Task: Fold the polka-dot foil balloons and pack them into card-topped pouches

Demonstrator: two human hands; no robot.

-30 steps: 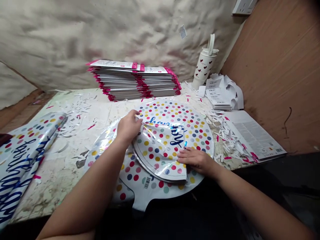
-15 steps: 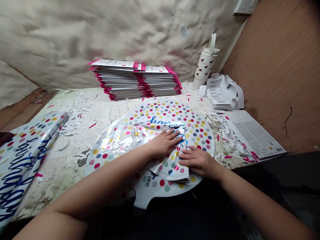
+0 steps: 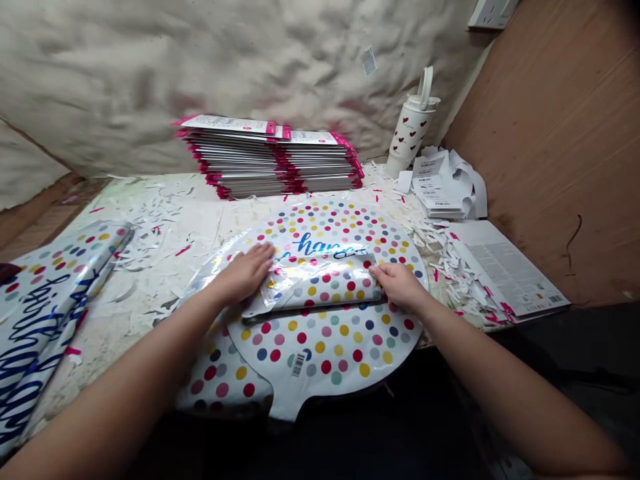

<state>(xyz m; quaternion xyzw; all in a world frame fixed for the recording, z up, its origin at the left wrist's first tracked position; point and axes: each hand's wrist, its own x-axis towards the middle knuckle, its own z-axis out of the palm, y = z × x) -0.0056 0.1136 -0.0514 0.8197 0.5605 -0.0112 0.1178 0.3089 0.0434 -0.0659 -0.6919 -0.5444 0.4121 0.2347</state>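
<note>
Polka-dot foil balloon (image 3: 320, 350) on the table (image 3: 195, 223), folded strip (image 3: 320, 287) on top, left hand (image 3: 243, 275), right hand (image 3: 400, 287) pressing its ends, grips open.

Polka-dot foil sheet (image 3: 50, 327) cut off at left edge, wall plate (image 3: 493, 12) clipped at top, blue balloon lettering (image 3: 325, 245) partly hidden by folded foil (image 3: 320, 283), stacked cards (image 3: 265, 160) with print too small to read

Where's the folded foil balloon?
In the head view, the folded foil balloon lies across a larger flat polka-dot balloon, between the left hand and the right hand, both resting on it.
</note>
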